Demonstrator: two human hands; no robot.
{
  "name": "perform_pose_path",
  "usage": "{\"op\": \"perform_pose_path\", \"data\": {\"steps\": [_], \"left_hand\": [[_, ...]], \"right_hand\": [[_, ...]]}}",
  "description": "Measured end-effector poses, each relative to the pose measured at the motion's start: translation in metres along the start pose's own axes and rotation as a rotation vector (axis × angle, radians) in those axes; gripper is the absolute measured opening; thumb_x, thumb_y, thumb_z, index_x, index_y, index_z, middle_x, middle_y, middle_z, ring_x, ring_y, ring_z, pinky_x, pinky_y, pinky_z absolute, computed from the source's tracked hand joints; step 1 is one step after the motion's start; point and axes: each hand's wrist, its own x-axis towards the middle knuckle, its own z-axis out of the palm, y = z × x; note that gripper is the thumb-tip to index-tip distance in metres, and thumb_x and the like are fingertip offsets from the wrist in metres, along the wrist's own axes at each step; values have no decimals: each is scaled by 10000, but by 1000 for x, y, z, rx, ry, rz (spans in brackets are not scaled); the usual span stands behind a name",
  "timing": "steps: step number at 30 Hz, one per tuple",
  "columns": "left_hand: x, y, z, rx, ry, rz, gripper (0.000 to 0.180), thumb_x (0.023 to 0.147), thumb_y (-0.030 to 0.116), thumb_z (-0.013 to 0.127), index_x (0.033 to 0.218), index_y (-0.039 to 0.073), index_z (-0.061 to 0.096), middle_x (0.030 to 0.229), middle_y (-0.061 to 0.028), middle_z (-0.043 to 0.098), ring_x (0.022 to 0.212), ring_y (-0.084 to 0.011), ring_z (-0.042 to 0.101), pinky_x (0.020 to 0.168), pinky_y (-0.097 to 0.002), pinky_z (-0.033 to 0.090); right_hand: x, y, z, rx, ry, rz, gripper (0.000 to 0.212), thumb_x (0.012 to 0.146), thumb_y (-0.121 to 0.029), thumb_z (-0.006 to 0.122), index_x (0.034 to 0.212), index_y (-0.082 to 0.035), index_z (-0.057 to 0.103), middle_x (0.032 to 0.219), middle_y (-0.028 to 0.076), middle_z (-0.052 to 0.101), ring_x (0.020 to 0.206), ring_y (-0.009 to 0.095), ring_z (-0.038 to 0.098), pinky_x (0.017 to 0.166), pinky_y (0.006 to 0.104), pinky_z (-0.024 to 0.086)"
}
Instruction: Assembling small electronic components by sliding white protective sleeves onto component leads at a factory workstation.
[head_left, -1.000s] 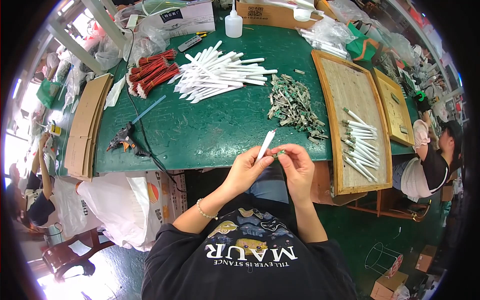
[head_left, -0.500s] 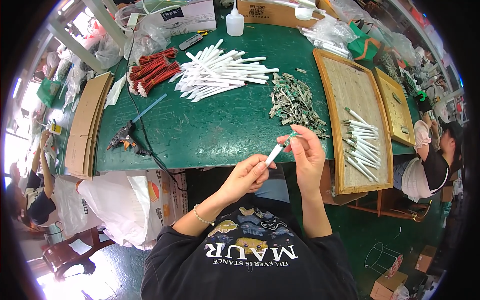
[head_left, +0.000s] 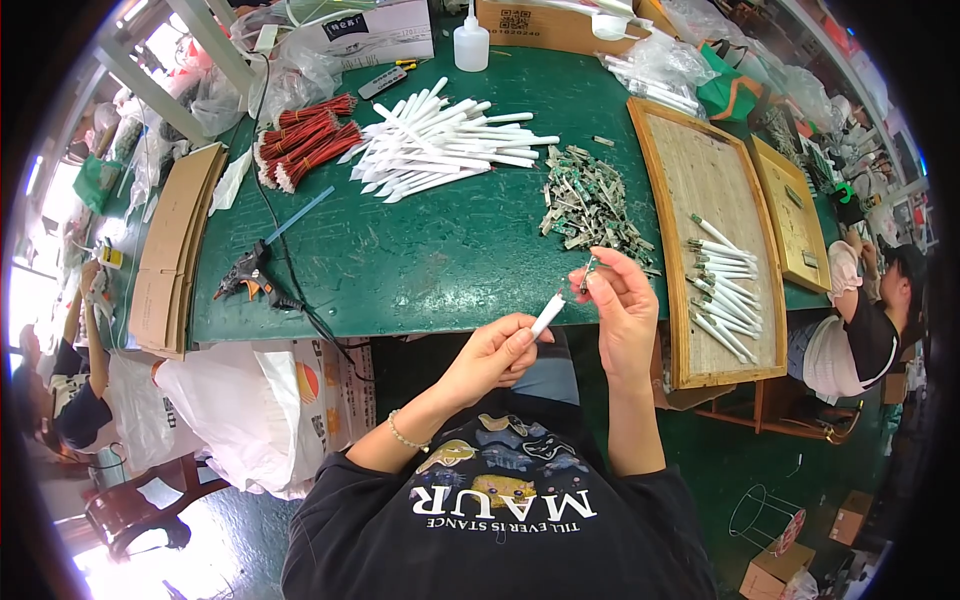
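The left hand (head_left: 493,355) is closed around the lower part of a slim white plastic tube (head_left: 549,315), whose long axis slants up and to the right, away from the person's body. Just beyond the tube's upper end, up and to the right, the right hand (head_left: 622,305) pinches a small green circuit board (head_left: 588,275) between thumb and fingers. The board stands near the tube's end, nearer the right hand's fingertips than the left; whether a wire joins the two is too small to tell.

To the right, a shallow wooden tray with a raised frame (head_left: 700,160) carries a loose row of white tubes with green ends (head_left: 725,300) in its nearer half. Beside it, a narrower yellow wooden tray (head_left: 785,215) holds small dark pieces.

On the green counter (head_left: 400,270), a black glue gun (head_left: 252,278) lies to the left. Beyond the right hand sits a heap of green and silver circuit boards (head_left: 590,205); farther left are a pile of white tubes (head_left: 440,145) and bundles of red wires (head_left: 308,145). At the far side, a translucent squeeze bottle (head_left: 470,48) stands upright before a brown cardboard box (head_left: 545,28).
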Motion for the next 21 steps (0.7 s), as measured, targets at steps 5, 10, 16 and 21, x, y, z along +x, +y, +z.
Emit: {"op": "perform_pose_path", "data": {"steps": [5, 10, 16, 21], "left_hand": [[3, 3, 7, -113, 71, 21, 264, 994, 272, 405, 1073, 40, 505, 610, 54, 323, 477, -22, 240, 410, -173, 197], [8, 4, 13, -41, 204, 57, 200, 967, 235, 487, 1068, 66, 518, 623, 91, 331, 477, -1, 257, 416, -170, 184], [3, 1, 10, -190, 131, 37, 190, 960, 238, 504, 1037, 67, 535, 599, 97, 326, 469, 1, 254, 417, -174, 181], [1, 2, 9, -217, 56, -13, 190, 962, 242, 501, 999, 60, 541, 581, 94, 307, 459, -7, 241, 409, -185, 175]], "right_hand": [[-3, 3, 2, 174, -58, 109, 216, 873, -27, 575, 1076, -36, 500, 932, 107, 635, 835, 138, 610, 710, 247, 483], [-18, 17, 12, -3, -154, 66, 200, 847, 21, 590, 1006, -24, 478, 946, 103, 619, 890, 149, 592, 808, 272, 463], [-22, 29, 5, -82, -222, -29, 190, 828, -10, 646, 976, -19, 528, 944, 83, 626, 893, 134, 582, 814, 277, 451], [-23, 24, 7, 169, -227, -32, 141, 836, 4, 623, 895, -29, 499, 911, 115, 602, 842, 168, 580, 759, 272, 470]]}}
